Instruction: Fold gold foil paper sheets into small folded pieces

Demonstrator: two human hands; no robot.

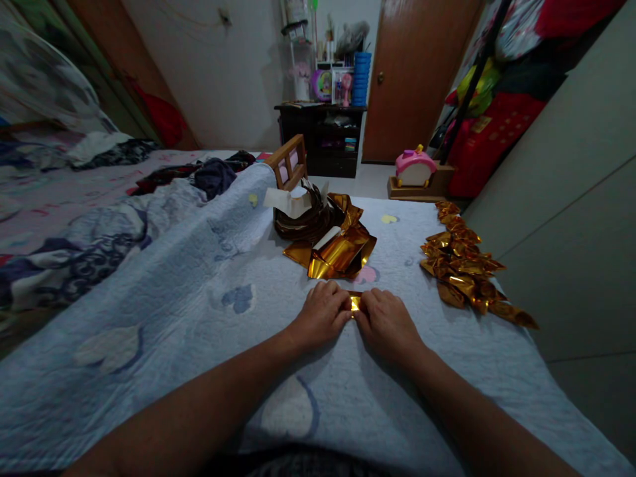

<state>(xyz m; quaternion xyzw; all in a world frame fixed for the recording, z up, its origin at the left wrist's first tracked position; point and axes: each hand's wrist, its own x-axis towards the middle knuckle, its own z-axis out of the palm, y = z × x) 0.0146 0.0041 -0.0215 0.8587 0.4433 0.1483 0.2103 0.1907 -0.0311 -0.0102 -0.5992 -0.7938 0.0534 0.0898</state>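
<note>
A small piece of gold foil paper [355,304] lies on the bedspread, pinched between my two hands. My left hand [325,314] is closed on its left end, and my right hand [387,320] grips the right end. Fingers cover most of the foil, so how it is folded cannot be made out. Just beyond my hands rests a loose heap of gold foil sheets [342,252], with a white strip on top. Behind it stands a thick stack of dark-edged paper [303,222] with pale sheets sticking up.
Several folded gold foil pieces [462,265] lie in a row along the right edge of the light blue bedspread [199,344]. A white cabinet [561,232] borders that side. Rumpled clothes [99,252] cover the bed at left. A dark shelf [320,139] stands at the back.
</note>
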